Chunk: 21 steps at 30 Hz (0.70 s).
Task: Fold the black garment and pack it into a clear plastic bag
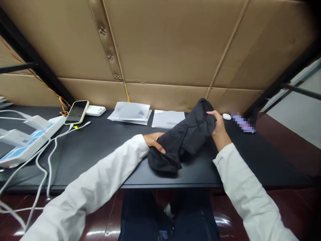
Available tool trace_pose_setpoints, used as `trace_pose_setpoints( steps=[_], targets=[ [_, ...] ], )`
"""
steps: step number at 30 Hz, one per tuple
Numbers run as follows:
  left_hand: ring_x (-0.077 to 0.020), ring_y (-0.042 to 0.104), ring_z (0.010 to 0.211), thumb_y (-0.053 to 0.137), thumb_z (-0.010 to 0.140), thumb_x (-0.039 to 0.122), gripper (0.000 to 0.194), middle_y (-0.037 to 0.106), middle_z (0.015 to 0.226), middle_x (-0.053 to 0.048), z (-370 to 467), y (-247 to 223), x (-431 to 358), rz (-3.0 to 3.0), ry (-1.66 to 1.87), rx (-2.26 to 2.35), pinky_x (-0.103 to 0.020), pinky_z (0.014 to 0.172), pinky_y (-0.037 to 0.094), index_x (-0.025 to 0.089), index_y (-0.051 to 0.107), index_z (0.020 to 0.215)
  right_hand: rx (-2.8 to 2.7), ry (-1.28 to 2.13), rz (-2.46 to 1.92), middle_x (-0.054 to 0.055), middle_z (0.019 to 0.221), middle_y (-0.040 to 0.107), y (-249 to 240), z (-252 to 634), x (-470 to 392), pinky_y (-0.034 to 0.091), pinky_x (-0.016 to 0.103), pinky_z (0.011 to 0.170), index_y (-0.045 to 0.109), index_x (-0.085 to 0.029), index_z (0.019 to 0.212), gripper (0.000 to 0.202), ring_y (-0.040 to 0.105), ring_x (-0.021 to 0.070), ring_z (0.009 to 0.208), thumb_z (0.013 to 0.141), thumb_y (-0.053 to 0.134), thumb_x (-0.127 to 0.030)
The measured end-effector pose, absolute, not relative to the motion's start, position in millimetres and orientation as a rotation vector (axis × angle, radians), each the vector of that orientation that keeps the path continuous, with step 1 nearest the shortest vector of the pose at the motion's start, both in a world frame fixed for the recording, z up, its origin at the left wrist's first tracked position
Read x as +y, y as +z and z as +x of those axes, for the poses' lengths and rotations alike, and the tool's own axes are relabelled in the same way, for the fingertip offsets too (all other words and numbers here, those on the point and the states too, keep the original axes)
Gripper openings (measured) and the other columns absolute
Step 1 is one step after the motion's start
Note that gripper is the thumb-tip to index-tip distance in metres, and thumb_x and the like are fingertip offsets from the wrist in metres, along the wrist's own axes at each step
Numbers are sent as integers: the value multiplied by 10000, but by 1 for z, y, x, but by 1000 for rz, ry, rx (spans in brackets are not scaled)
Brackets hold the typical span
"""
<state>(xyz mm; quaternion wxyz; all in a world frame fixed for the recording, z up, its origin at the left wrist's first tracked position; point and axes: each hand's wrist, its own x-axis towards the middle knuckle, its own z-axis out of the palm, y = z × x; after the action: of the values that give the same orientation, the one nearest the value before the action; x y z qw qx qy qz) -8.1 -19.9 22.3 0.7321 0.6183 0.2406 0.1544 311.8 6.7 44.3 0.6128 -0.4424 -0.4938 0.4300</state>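
Head view: both hands (185, 134) grip black garment (183, 140), likely folded.

The single head-worn view looks forward and down from the seated person's eye level onto a black table (100, 157), close in. It faces a cardboard wall (175, 43) behind the table, with the person's lap at the bottom edge.
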Motion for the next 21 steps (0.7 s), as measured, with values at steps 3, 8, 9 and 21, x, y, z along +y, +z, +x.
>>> trace_pose_setpoints(
  steps=[3,8,9,21],
  targets=[
    [-263,707,958,870,553,239,601,744,1044,-81,-41,29,10,1520,371,587,-361,842,568,158,678,1117,-1116,1001,-1135,-53,628,594,45,324,5,487,255,501,579,-255,823,271,585,151,579,559,638,-240],
    [-265,697,991,827,605,448,610,739,1093,-86,-81,29,41,1835,477,872,-383,858,563,195,694,1144,-1615,995,-1363,22,981,733,34,328,1,525,268,639,713,-258,1047,524,665,195,826,542,652,-130],
    [-265,691,1008,807,626,499,601,738,1103,-87,-83,27,42,1906,507,923,-385,877,557,197,705,1136,-1729,944,-1387,34,1031,740,31,327,1,539,299,720,739,-256,1033,489,669,214,896,563,678,-137],
    [-164,592,688,753,695,551,348,672,766,-38,-82,20,43,2409,791,1202,-287,668,484,216,782,786,-2007,216,-1572,34,777,750,17,337,9,510,326,670,801,-255,933,355,675,216,727,612,842,-403]
  ],
)
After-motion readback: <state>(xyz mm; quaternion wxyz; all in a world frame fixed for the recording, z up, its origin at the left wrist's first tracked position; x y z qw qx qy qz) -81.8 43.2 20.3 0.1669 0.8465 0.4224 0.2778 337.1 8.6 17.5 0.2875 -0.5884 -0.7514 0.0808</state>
